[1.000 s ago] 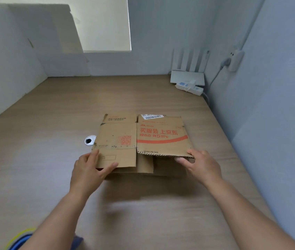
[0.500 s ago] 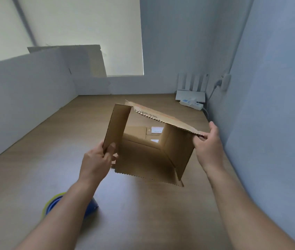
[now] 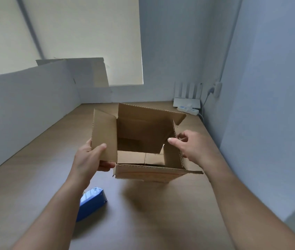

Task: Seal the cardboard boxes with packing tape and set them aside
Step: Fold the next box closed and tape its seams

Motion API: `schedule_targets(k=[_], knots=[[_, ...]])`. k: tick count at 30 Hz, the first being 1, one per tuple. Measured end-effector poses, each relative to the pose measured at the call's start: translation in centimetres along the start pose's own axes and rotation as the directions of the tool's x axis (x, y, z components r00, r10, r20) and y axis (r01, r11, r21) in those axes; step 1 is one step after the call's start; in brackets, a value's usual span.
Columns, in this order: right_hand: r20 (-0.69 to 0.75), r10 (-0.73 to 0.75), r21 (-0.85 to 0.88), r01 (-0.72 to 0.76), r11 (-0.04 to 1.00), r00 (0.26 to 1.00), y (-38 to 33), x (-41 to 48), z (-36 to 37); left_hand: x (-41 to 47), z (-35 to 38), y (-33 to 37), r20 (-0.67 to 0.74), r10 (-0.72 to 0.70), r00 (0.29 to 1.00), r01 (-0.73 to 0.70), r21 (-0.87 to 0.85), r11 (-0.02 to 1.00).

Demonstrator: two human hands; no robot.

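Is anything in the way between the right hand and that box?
Nothing visible. The right hand is at the right flap of the cardboard box; the left hand grips the left flap. The blue tape dispenser lies nearer, on the table, clear of both.

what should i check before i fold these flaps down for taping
1. Left hand grip on the left flap: ok, thumb on top, fingers underneath.
2. Right hand grip on the right flap: cannot tell, thumb and fingers sit either side of its edge, contact unclear.
3. Cardboard box opened up: ok, all four top flaps stand open.
4. Box bottom closed: cannot tell, bottom flaps meet at a seam, but no tape can be made out.
5. Box resting on the table: not ok, it looks held above it.
6. Blue tape dispenser within reach: ok, on the table beside the left forearm.
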State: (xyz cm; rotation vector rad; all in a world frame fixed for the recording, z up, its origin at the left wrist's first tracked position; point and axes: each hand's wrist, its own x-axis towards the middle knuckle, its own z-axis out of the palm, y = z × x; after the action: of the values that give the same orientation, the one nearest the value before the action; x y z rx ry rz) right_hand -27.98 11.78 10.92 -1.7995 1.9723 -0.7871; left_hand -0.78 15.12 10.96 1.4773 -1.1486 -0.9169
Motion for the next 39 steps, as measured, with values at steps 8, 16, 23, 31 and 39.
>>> schedule_targets(k=[8, 16, 23, 31, 39], knots=[[-0.108, -0.059, -0.270, 0.028, 0.962, 0.992, -3.8, 0.8, -0.1, 0.2, -2.7, -0.4, 0.183, -0.099, 0.978, 0.009, 0.437, 0.899], [0.472, 0.096, 0.135, -0.179, 0.974, 0.876, -0.3, 0.2, 1.5, 0.3, -3.9, -4.2, 0.526, 0.051, 0.849, -0.148, 0.145, 0.978], [0.619, 0.095, 0.353, -0.384, 0.853, 0.780, 3.9, -1.6, 4.2, -0.1, -1.7, -6.6, 0.528, 0.084, 0.845, -0.305, 0.347, 0.887], [0.519, -0.064, 0.607, -0.315, 0.729, 0.852, 6.0, -1.3, 4.0, 1.3, 1.4, -8.6, 0.427, 0.222, 0.877, -0.343, 0.232, 0.910], [0.413, -0.089, 0.592, -0.193, 0.783, 0.907, 8.4, -1.6, 1.1, 0.7, 6.5, -9.2, 0.424, 0.166, 0.891, -0.194, 0.025, 0.981]])
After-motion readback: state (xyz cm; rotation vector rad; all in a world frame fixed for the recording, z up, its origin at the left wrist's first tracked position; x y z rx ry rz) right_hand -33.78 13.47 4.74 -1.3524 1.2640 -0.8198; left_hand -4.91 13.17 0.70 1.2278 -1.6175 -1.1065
